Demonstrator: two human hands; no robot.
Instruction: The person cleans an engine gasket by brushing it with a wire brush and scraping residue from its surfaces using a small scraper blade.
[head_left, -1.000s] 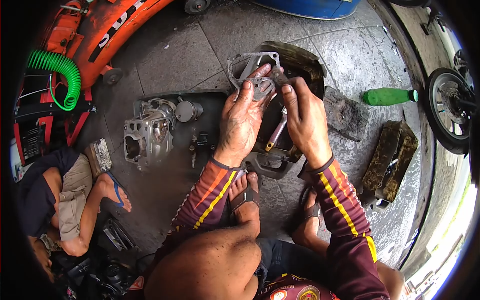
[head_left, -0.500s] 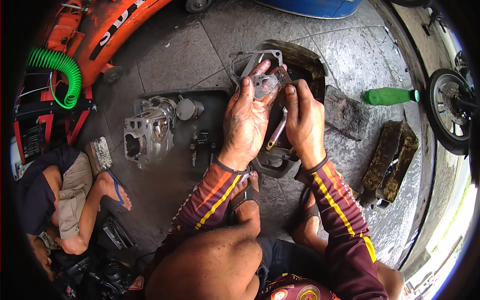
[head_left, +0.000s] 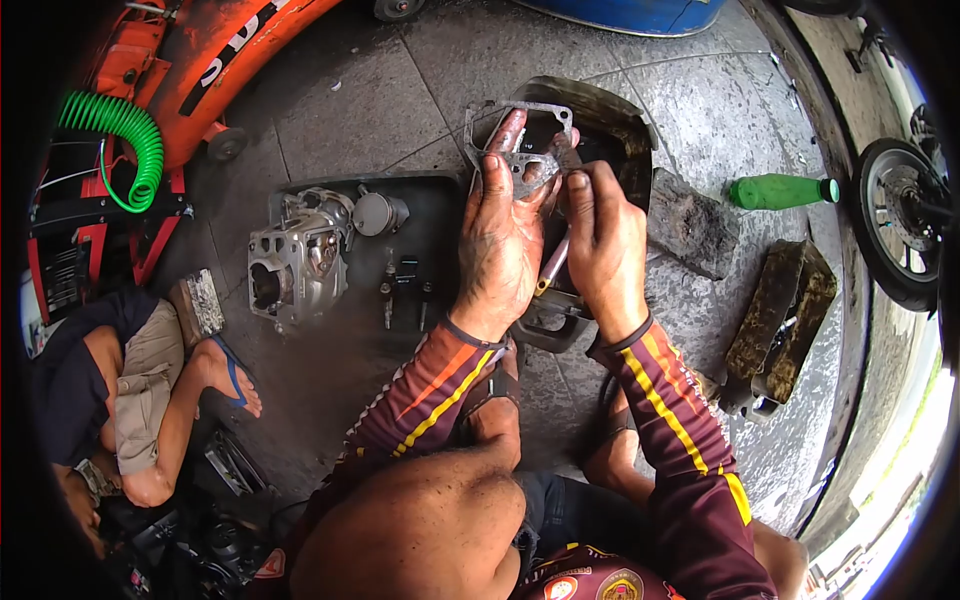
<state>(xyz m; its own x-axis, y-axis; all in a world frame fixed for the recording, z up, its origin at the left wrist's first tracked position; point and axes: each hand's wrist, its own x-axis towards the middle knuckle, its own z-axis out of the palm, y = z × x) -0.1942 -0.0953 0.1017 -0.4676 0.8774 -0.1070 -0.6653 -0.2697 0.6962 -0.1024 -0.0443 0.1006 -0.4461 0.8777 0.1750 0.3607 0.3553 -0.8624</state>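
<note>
My left hand (head_left: 497, 240), palm up and smudged with grease, grips a thin grey gasket (head_left: 484, 131) with an open frame and bolt holes. Its thumb presses on the near edge while the fingers lie behind and through the opening. My right hand (head_left: 608, 235) pinches a small dark flat piece (head_left: 568, 158) against the gasket's right side; its exact kind is unclear. Below them both, a dirty tray (head_left: 640, 125) holds a tool with a pale handle (head_left: 553, 265), partly hidden by my hands.
Left of my hands, a black tray (head_left: 440, 190) bears an engine cylinder block (head_left: 297, 262), a piston (head_left: 378, 214) and small parts. A green bottle (head_left: 782, 192), a stone block (head_left: 692, 225) and an oily metal box (head_left: 780, 320) lie rightward. Another person's foot (head_left: 232, 378) is at left.
The gasket has tilted up and shows more of its open frame. My left hand has shifted slightly right; my right hand stays almost in place.
</note>
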